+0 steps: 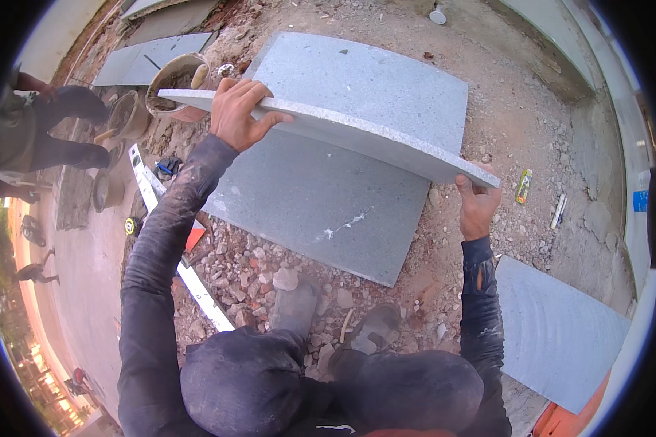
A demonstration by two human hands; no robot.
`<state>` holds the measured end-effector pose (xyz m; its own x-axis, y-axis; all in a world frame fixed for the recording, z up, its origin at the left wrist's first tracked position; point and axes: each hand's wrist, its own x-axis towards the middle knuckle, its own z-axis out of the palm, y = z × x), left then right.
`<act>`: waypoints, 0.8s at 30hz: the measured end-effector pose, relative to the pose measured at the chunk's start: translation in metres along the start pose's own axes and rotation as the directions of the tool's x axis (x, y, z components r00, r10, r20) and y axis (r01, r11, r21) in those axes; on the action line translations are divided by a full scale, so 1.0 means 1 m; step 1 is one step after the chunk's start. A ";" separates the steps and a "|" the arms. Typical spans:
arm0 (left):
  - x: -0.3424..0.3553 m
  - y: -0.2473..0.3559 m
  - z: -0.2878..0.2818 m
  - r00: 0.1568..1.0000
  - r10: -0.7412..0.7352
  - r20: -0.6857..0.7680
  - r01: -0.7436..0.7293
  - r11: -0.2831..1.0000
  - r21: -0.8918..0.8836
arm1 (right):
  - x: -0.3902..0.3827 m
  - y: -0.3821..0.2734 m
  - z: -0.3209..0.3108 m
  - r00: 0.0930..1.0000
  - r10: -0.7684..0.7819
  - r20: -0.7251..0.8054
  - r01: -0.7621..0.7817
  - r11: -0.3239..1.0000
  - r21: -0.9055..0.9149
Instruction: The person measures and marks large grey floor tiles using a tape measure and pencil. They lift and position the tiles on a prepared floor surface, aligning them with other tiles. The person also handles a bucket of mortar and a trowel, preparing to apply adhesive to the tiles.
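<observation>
A grey stone slab stands tilted up on edge, its pale rough rim running from upper left to right. My left hand is closed over its top edge near the left end, thumb on the near side. At the right corner, my right hand grips the same slab with its thumb on the near face. A darker flat slab surface lies on the ground on the near side. Beyond the raised slab is another light grey slab surface. Where the slab's lower edge rests is partly hidden.
Rubble lies around my boots. Left are a long white level, a tape measure and a mortar bucket. Another slab lies at right, near a marker. A person is at far left.
</observation>
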<state>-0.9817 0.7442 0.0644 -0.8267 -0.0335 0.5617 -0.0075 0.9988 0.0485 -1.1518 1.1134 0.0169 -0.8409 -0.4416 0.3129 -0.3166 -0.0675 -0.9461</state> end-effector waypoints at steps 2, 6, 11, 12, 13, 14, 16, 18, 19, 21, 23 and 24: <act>0.003 0.020 -0.011 1.000 0.015 -0.010 -0.016 0.998 -0.056 | -0.010 -0.022 -0.015 1.000 -0.016 -0.026 0.016 1.000 -0.016; 0.018 0.072 -0.031 0.997 0.061 0.044 -0.053 0.986 -0.161 | -0.033 -0.076 -0.065 0.985 -0.082 -0.154 0.060 0.988 -0.143; 0.051 0.152 -0.047 0.981 0.130 0.144 -0.057 0.901 -0.429 | -0.096 -0.156 -0.139 0.943 -0.215 -0.255 0.116 0.928 -0.353; 0.057 0.170 -0.046 0.984 0.141 0.109 -0.069 0.863 -0.501 | -0.113 -0.175 -0.156 0.935 -0.191 -0.298 0.061 0.916 -0.396; 0.063 0.185 -0.045 0.981 0.173 0.087 -0.095 0.821 -0.563 | -0.131 -0.196 -0.173 0.929 -0.191 -0.316 0.031 0.894 -0.447; 0.066 0.201 -0.045 0.979 0.191 0.072 -0.107 0.779 -0.617 | -0.152 -0.219 -0.188 0.919 -0.202 -0.338 -0.016 0.839 -0.544; 0.069 0.228 -0.043 0.977 0.210 0.027 -0.124 0.668 -0.733 | -0.193 -0.280 -0.213 0.895 -0.196 -0.402 -0.085 0.808 -0.583; 0.072 0.262 -0.039 0.980 0.188 -0.059 -0.148 0.509 -0.848 | -0.222 -0.340 -0.225 0.694 -0.280 -0.664 -0.238 0.781 -0.578; 0.074 0.280 -0.038 0.983 0.149 -0.110 -0.164 0.429 -0.888 | -0.232 -0.358 -0.226 0.641 -0.313 -0.701 -0.290 0.746 -0.599; 0.078 0.309 -0.038 0.974 0.171 -0.150 -0.198 0.313 -0.929 | -0.238 -0.377 -0.223 0.643 -0.397 -0.655 -0.347 0.611 -0.711; 0.077 0.333 -0.038 0.965 0.224 -0.134 -0.187 0.236 -0.953 | -0.237 -0.381 -0.208 0.652 -0.453 -0.608 -0.402 0.473 -0.784; 0.074 0.344 -0.036 0.957 0.270 -0.102 -0.165 0.221 -0.961 | -0.234 -0.381 -0.200 0.661 -0.471 -0.584 -0.425 0.407 -0.809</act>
<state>-1.0254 1.0839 0.1527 -0.7360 0.2336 0.6354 0.6756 0.1918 0.7119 -0.9217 1.4216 0.3210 -0.6635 0.2621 0.7008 -0.1266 0.8838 -0.4504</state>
